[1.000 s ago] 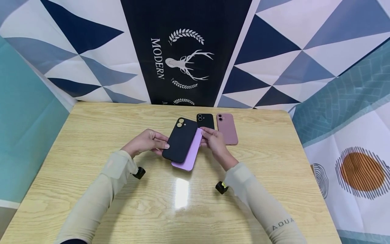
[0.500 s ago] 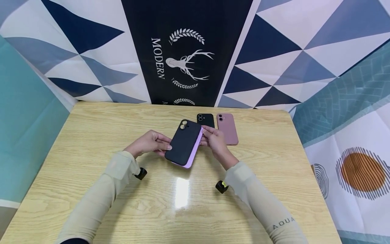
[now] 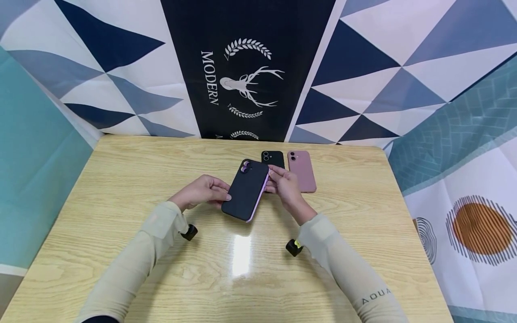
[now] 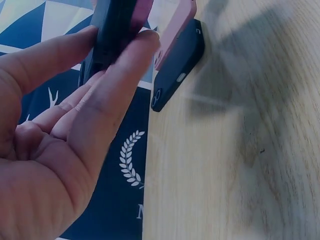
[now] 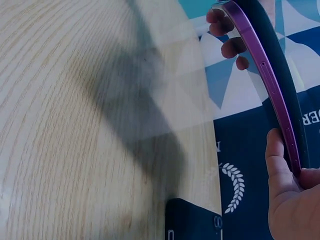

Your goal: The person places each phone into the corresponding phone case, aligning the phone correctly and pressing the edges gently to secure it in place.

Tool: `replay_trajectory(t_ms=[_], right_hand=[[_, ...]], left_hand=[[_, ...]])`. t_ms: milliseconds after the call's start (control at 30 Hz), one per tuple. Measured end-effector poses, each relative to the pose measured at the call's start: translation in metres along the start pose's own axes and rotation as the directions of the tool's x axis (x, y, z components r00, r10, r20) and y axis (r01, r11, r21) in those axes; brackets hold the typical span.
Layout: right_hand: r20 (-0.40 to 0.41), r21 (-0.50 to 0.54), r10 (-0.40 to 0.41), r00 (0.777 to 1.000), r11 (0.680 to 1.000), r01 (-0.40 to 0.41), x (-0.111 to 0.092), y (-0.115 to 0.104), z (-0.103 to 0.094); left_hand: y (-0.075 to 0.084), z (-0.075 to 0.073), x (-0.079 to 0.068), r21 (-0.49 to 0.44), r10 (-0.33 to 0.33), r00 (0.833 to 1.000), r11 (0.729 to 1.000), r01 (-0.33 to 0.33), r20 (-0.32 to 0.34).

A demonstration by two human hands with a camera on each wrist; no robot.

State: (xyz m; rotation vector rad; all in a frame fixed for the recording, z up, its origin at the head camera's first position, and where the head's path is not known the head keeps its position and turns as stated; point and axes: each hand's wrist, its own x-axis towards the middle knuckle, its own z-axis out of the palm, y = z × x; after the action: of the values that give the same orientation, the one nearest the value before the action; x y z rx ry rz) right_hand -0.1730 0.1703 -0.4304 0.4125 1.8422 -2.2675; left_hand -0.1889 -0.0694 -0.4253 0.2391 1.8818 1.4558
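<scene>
A black phone case [image 3: 244, 190] is held tilted above the table, laid over the back of a purple phone [image 5: 270, 82]. Purple shows through its camera cut-out and along its right edge. At the case's lower left side, my left hand [image 3: 203, 190] pinches it between thumb and fingers. My right hand [image 3: 286, 184] grips the upper right edge, thumb and fingers around phone and case. From the right wrist, a narrow gap shows between the purple phone's side and the case at places. Most of the phone is hidden behind the case.
Behind my right hand, a black phone or case [image 3: 273, 158] lies on the wooden table [image 3: 161, 269], partly covered. Beside it lies a pink phone or case [image 3: 302, 172]. A patterned cloth [image 3: 250, 27] stands along the table's back edge.
My left hand has moved the black case to the right and over the purple phone, so less purple shows. Purple now appears in the camera cut-out. The right hand has barely moved.
</scene>
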Motion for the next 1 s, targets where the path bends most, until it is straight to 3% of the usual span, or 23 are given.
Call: replay_trajectory(t_ms=[233,500,767,1000], right_hand=[[0.02,0.029,-0.012,1.0,1.0,0.012,-0.0016,0.0003,0.0007],[0.018,0.056,-0.01,1.0,0.998,0.009,-0.0014,0.0004,0.0025],[-0.044,-0.04,0.006,0.999,0.999,-0.008,-0.0007,0.0019,0.0029],[-0.04,-0.063,-0.001,0.999,0.998,-0.002,-0.0001,0.0012,0.002]], left_hand=[[-0.0023,0.0009,0.0001,-0.015,0.008,1.0,1.0,-0.008,0.021],[-0.0026,0.0002,0.0013,-0.003,-0.014,1.0,1.0,0.014,-0.01],[-0.0034,-0.0009,0.0014,0.023,0.0,0.999,1.0,0.001,-0.037],[-0.0031,0.0006,0.0018,-0.011,0.005,1.0,1.0,-0.006,-0.021]])
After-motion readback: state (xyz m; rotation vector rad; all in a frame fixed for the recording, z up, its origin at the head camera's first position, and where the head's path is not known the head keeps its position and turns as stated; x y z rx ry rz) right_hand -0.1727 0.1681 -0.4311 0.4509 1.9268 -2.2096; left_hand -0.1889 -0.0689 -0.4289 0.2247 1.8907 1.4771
